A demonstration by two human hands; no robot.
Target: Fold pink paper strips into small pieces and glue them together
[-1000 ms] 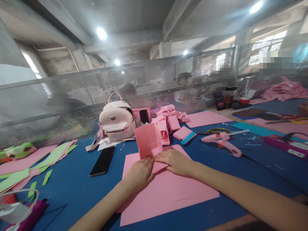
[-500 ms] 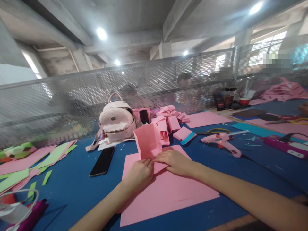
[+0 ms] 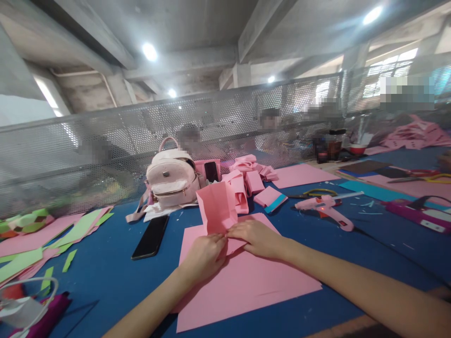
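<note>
A creased piece of pink paper (image 3: 217, 206) stands partly upright in front of me, its lower end folded over toward me. My left hand (image 3: 206, 256) is closed, with curled fingertips pressing on the lower left of the fold. From the other side, my right hand (image 3: 257, 238) presses its fingers together on the same fold, close to the left fingertips. The thumbs are mostly hidden. Beneath both hands lie flat pink sheets (image 3: 246, 300) on the blue tabletop (image 3: 105, 281).
Left of the paper lies a black phone (image 3: 151, 237), with a white backpack (image 3: 171, 178) behind it. Folded pink pieces (image 3: 243, 176) are heaped beyond my hands. To the right are a pink glue gun (image 3: 327, 209), scissors (image 3: 315, 193) and a purple power strip (image 3: 419, 213). A perforated metal screen (image 3: 225, 112) bounds the back.
Both hands keep their grip at the fold with hardly any movement. The view has shifted very slightly.
</note>
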